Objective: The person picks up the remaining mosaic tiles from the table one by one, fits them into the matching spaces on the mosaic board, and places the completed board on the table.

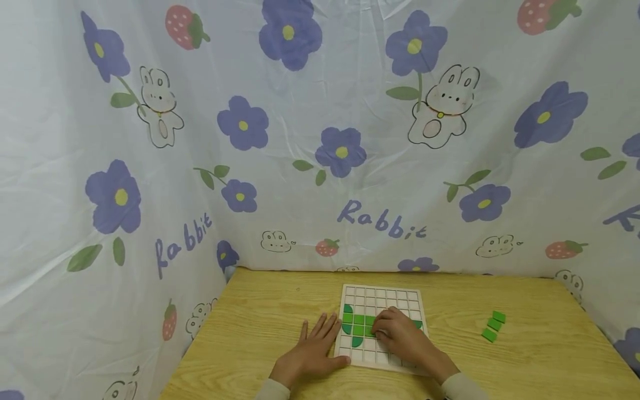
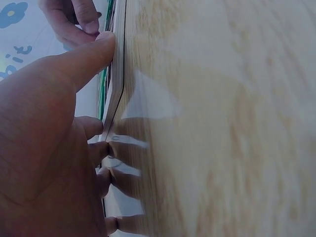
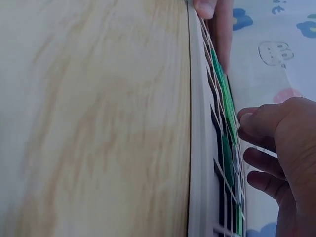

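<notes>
A pale square grid board (image 1: 381,358) lies on the table, with bright green square tiles (image 1: 358,319) and darker green rounded pieces (image 1: 357,341) in some of its cells. My left hand (image 1: 312,353) rests flat at the board's left edge, fingers spread and thumb near the front left corner. In the left wrist view, the left thumb (image 2: 94,54) lies along the board's rim. My right hand (image 1: 402,336) is over the middle of the board, fingers curled and fingertips pinched at a green square tile. In the right wrist view, the curled right fingers (image 3: 261,148) mostly hide that tile.
Three loose green tiles (image 1: 495,320) lie to the right of the board. Another dark green piece (image 1: 417,324) shows at the board's right side, partly behind the right hand. A patterned cloth (image 1: 300,166) hangs behind the wooden table (image 1: 260,322) and along its sides.
</notes>
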`<control>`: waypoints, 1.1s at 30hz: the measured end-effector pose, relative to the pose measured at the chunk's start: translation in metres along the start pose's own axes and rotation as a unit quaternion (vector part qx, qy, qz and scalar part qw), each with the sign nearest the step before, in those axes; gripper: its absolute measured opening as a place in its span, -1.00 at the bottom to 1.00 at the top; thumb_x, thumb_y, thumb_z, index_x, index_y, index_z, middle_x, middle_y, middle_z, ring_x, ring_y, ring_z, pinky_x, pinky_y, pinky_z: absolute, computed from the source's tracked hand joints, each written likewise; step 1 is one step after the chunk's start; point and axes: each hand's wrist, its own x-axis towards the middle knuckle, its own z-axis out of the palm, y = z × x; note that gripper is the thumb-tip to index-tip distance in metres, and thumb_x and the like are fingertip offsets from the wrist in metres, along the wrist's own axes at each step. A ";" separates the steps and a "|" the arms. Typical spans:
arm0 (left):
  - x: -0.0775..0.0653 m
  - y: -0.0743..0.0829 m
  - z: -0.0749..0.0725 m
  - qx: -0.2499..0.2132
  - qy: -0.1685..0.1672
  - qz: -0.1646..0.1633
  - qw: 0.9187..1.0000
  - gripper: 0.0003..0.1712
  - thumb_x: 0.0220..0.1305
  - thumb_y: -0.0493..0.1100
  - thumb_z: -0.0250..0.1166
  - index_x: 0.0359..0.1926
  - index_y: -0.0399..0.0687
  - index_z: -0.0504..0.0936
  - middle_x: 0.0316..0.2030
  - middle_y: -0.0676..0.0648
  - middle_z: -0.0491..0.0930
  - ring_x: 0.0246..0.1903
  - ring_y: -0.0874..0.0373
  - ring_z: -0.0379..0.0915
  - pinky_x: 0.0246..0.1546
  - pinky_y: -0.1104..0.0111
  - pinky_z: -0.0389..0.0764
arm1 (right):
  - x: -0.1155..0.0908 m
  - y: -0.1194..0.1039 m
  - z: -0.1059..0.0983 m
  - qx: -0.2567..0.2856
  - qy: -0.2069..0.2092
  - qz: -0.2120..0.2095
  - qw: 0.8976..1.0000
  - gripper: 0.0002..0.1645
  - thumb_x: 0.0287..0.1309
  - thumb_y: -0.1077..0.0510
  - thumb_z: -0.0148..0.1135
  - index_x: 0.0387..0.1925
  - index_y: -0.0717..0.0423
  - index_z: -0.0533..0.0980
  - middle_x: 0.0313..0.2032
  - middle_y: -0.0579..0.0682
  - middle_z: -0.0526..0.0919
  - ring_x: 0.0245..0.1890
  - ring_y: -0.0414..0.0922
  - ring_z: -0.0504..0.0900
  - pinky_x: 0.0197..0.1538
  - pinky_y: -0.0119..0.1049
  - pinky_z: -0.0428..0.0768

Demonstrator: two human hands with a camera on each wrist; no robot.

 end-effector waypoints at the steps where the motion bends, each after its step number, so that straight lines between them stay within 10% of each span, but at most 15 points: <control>1: 0.000 0.000 0.000 0.000 0.001 0.000 1.000 0.09 0.50 0.46 0.13 0.75 0.04 -0.04 0.75 -0.07 -0.14 0.74 -0.16 -0.31 0.60 -0.39 -0.29 | -0.002 0.001 -0.002 0.002 0.004 0.004 1.000 -0.87 0.30 0.24 0.48 -0.20 -0.06 0.80 -0.14 -0.20 0.75 -0.11 -0.23 0.59 0.00 -0.23 0.69; 17: -0.001 0.002 -0.001 0.001 0.002 -0.002 1.000 0.09 0.49 0.44 0.16 0.75 0.05 -0.04 0.75 -0.07 -0.13 0.74 -0.16 -0.32 0.61 -0.38 -0.29 | -0.042 0.041 -0.053 0.004 0.057 0.110 0.992 -0.74 0.22 0.35 0.51 -0.12 -0.01 0.78 -0.21 -0.25 0.69 -0.25 -0.37 0.55 -0.26 -0.41 0.63; 33: 0.001 -0.001 0.001 -0.009 0.001 0.000 1.000 0.10 0.49 0.46 0.15 0.75 0.06 -0.06 0.75 -0.06 -0.16 0.74 -0.15 -0.34 0.61 -0.38 -0.33 | -0.101 0.087 -0.109 -0.066 0.112 0.108 0.986 -0.67 -0.01 0.44 0.61 -0.22 0.07 0.76 -0.30 -0.21 0.67 -0.36 -0.47 0.48 -0.37 -0.39 0.59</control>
